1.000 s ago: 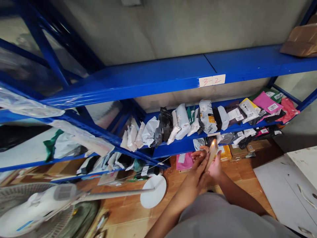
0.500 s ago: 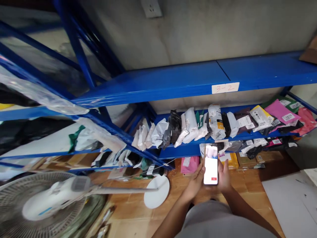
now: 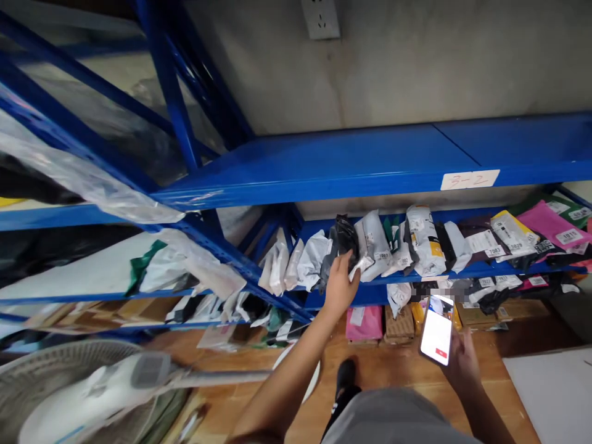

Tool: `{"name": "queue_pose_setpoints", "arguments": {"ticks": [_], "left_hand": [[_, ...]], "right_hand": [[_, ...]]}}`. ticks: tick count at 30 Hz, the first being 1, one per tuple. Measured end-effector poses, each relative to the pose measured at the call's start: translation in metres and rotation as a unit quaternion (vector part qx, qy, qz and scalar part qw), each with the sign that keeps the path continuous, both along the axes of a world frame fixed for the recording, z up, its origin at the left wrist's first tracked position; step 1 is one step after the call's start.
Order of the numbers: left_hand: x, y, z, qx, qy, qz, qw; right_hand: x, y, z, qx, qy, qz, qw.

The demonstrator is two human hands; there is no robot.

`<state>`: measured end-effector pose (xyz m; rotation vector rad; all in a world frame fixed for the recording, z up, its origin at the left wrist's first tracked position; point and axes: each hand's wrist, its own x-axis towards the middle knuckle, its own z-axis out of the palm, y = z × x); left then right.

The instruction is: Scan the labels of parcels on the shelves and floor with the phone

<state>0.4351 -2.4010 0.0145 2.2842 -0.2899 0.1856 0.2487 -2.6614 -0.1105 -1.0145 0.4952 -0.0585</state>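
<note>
My left hand (image 3: pixel 341 283) reaches to the row of parcels on the middle shelf, fingers and thumb apart. Its fingertips are at the lower front of a black plastic parcel (image 3: pixel 346 233); I cannot tell how firmly they touch. A grey mailer bag (image 3: pixel 374 240) labelled 1002 leans just right of it, and a crumpled white parcel (image 3: pixel 312 258) lies to the left. Lower right, my right hand (image 3: pixel 462 357) is closed around a smartphone (image 3: pixel 437 330), its lit screen mostly white with a red button near the bottom.
Above the parcels runs a blue shelf (image 3: pixel 324 163) with a "3-2" label (image 3: pixel 470 179). Cartons and a pink parcel (image 3: pixel 364 324) lie below, near the floor. A pedestal fan (image 3: pixel 92 394) stands at the left; a white board (image 3: pixel 550 394) is at lower right.
My left hand has left the phone and moved up and left to the black parcel. My right hand holds the phone alone, further right and lower. The view has shifted.
</note>
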Motion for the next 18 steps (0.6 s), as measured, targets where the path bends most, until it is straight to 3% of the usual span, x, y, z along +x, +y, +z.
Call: {"name": "queue_pose_setpoints", "arguments": {"ticks": [2, 5, 8, 13, 15, 18], "left_hand": [[0.039, -0.006, 0.015, 0.192, -0.062, -0.071, 0.977], [0.089, -0.001, 0.017, 0.294, -0.028, -0.150, 0.944], [0.118, 0.035, 0.004, 0.331, 0.009, -0.163, 0.929], [0.127, 0.101, -0.006, 0.356, -0.005, -0.175, 0.918], [0.126, 0.104, -0.006, 0.359, -0.015, -0.198, 0.912], [0.128, 0.086, -0.008, 0.356, -0.026, -0.267, 0.895]], "right_hand": [[0.008, 0.023, 0.001, 0.028, 0.009, -0.045, 0.999], [0.022, 0.065, 0.006, 0.075, 0.006, -0.117, 0.990], [0.029, 0.107, 0.009, 0.103, 0.002, -0.148, 0.984], [0.030, 0.159, 0.007, 0.128, -0.011, -0.192, 0.973], [0.031, 0.175, 0.010, 0.126, -0.008, -0.212, 0.969], [0.036, 0.200, 0.021, 0.165, -0.013, -0.235, 0.958]]}}
